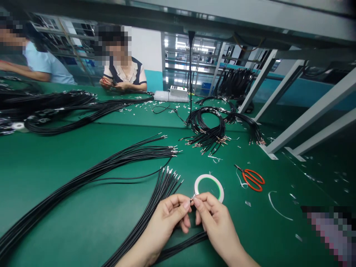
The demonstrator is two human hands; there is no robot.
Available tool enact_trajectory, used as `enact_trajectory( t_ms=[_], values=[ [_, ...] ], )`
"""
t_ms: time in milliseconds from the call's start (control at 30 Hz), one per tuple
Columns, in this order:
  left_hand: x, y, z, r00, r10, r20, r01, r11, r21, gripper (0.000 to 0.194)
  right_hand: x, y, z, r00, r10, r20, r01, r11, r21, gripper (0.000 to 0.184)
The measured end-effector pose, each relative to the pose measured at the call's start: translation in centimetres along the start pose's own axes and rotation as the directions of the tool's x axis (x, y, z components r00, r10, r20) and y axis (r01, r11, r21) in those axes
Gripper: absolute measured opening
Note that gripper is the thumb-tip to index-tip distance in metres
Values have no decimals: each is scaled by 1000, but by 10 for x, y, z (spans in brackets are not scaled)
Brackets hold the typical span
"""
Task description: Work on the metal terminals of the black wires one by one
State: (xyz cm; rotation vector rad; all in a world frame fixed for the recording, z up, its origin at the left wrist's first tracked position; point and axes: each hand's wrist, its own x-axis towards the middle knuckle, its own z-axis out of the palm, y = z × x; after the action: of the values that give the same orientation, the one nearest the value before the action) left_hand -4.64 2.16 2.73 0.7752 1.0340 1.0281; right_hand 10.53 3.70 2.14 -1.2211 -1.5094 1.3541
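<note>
Reference landmark: the roll of white tape with a green inner edge, lying flat on the green counter. From my remote view, the left hand and right hand are positioned just below the tape roll, and the right hand partly overlaps its lower edge. Both hands are nearly closed in a pinch, with the fingertips meeting on a small metal wire terminal; at this size I cannot resolve its exact shape. A spread bundle of black wires with bare metal ends lies to the left of the tape roll, and more black wire runs beneath the hands. Further black wire coils with crimped terminals lie beyond the tape roll. Red-handled scissors rest to its right, near a curved white strip. Well beyond the tape roll, across the counter, a co-worker holds a red-handled tool in both hands, and a second co-worker sits further left.
</note>
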Motion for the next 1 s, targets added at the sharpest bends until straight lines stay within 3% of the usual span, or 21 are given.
enact_trajectory(
  t_ms=[167,333,467,633,833,933,1000],
  values=[
    [0,-3,-3,1000,-10,-16,10,1000,9,29,1,10,-1,999,-17,-37,13,995,-100,31],
    [2,-8,-5,997,16,-76,-16,1000,0,34,0,15,-3,938,-304,-165,223,896,-384,34],
    [4,-8,-4,999,11,-44,-11,1000,2,35,2,17,-4,923,-348,-165,244,860,-449,38],
    [3,-8,-3,998,8,-55,-9,1000,-12,34,7,19,-6,891,-346,-293,222,897,-383,30],
    [3,-9,-2,999,18,-34,-20,998,-59,34,8,19,-7,932,-309,-188,232,909,-346,44],
    [3,-8,-2,999,13,-40,-16,997,-72,34,7,16,-7,950,-214,-227,169,965,-202,39],
    [3,-7,-2,999,10,-40,-13,997,-74,34,7,13,-8,972,-159,-171,148,986,-73,39]
  ],
)
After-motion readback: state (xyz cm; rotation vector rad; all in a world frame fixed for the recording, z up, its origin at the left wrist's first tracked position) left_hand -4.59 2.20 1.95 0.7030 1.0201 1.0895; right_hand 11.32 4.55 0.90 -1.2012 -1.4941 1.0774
